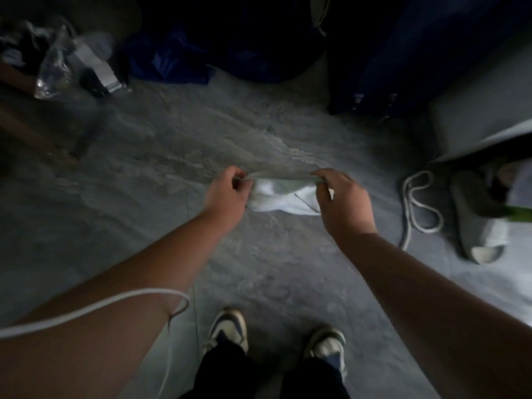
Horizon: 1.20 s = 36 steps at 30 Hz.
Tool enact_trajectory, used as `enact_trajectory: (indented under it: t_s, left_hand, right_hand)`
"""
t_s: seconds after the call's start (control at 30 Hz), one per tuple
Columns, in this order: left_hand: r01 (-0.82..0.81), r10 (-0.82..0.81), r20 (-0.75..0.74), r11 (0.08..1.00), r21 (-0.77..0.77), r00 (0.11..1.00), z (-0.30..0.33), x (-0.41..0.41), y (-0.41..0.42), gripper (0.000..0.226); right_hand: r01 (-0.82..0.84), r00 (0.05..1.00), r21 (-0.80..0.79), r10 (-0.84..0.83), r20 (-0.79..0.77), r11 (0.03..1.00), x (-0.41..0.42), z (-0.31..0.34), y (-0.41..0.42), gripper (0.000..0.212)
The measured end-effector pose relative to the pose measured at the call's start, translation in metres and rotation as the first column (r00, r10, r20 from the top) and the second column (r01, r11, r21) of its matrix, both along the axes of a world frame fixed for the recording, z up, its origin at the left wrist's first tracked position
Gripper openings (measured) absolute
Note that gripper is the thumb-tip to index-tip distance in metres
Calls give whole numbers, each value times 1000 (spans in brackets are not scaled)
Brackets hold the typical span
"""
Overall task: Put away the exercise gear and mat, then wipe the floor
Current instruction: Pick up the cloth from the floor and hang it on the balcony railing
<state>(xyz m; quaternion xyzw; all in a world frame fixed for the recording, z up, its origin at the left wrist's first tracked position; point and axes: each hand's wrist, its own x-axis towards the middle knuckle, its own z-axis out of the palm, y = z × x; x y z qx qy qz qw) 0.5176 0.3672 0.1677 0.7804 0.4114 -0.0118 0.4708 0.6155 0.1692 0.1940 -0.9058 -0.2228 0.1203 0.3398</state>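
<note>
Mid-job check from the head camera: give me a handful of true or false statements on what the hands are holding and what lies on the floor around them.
1. Both hands grip the white cloth. True: the left hand and right hand each pinch its upper edge.
2. The cloth lies flat on the floor. False: it hangs between the hands.
3. A looped white cord lies on the floor to the person's right. True.
4. The grey slipper lies to the person's left. False: it lies on the right, beside the cord.
5. The person is barefoot. False: a sneaker shows on each foot.
</note>
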Motion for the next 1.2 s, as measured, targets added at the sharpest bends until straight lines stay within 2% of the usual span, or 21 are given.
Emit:
enact_trajectory:
  t_s: [0.2, 0.37, 0.57, 0.7, 0.8, 0.9, 1.0, 1.2]
  left_hand:
    - [109, -111, 35, 993, 52, 993, 239, 16, -26, 6]
    - [289, -295, 49, 951, 113, 954, 444, 25, -41, 11]
    - [422, -464, 126, 869, 259, 877, 619, 10, -51, 11]
    - [459, -530, 226, 836, 300, 817, 688, -5, -69, 12]
    - [537, -620, 309, 782, 316, 721, 720, -3, -83, 10]
    - [655, -746, 370, 665, 359, 554, 745, 4, -102, 13]
    - [735, -832, 402, 537, 413, 382, 766, 16, -135, 16]
    - [832, -869, 467, 375, 408, 163, 800, 28, -240, 16]
  right_hand:
    - [109, 994, 6, -109, -6, 994, 4, 237, -40, 22]
    - [187, 982, -10, -187, 1, 982, 4, 443, -71, 22]
    - [292, 952, 36, -294, 80, 956, -29, 617, -113, 19]
    - [394, 897, 49, -396, 196, 918, -69, 681, -139, 18]
    - [508, 827, 82, -512, 231, 857, -101, 711, -163, 17]
    - [602, 732, 113, -603, 318, 791, -133, 731, -191, 17]
    - [704, 611, 186, -719, 331, 685, -164, 746, -225, 17]
    - [841, 378, 258, -857, 350, 476, -229, 770, -303, 18]
